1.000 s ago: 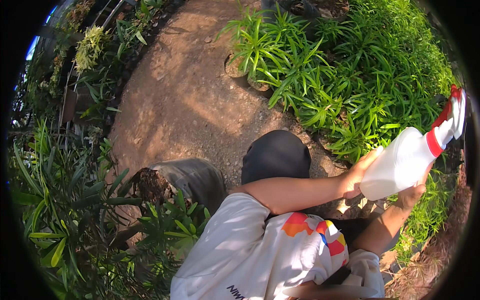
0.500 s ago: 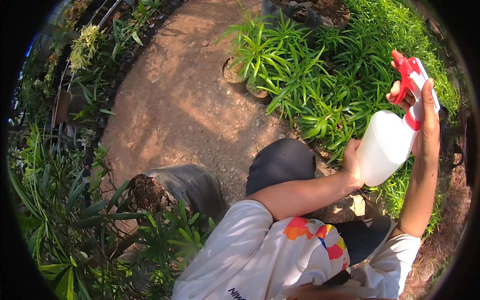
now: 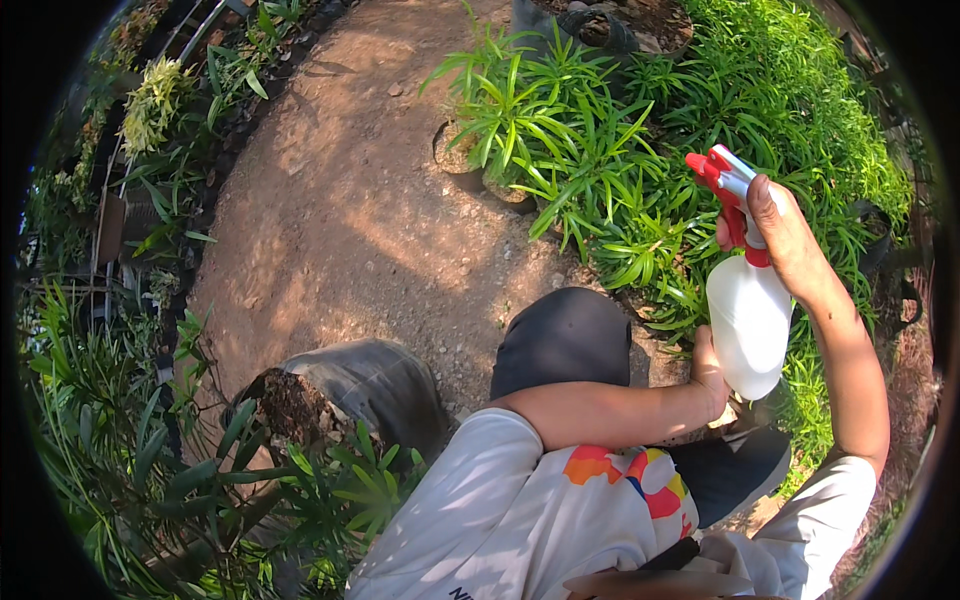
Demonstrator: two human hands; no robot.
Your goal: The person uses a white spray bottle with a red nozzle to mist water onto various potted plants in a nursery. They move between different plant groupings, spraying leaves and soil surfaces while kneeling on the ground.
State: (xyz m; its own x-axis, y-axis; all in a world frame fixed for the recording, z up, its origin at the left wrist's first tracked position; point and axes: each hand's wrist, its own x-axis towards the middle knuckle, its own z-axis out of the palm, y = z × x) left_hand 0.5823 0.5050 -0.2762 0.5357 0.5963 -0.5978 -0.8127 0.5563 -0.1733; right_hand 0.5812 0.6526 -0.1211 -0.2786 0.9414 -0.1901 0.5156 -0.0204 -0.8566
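Note:
A white spray bottle (image 3: pixel 748 325) with a red and white trigger head stands nearly upright over the green plants at the right. Its nozzle points to the far left. My right hand (image 3: pixel 785 238) is wrapped round the neck and trigger head, with the thumb along the back. Against the lower left side of the bottle rests my left hand (image 3: pixel 708 368); its fingers are partly hidden behind the body.
Leafy green plants (image 3: pixel 590 150) fill the far right, some in pots. A black grow bag of soil (image 3: pixel 385 385) tilts at my near left. A dirt path (image 3: pixel 330 220) runs between planted sides. My dark-clad knee (image 3: pixel 565 340) is bent in front.
The spray bottle has moved left and slightly nearer, and turned from leaning right to almost upright. Both my hands have moved with it, the right one further.

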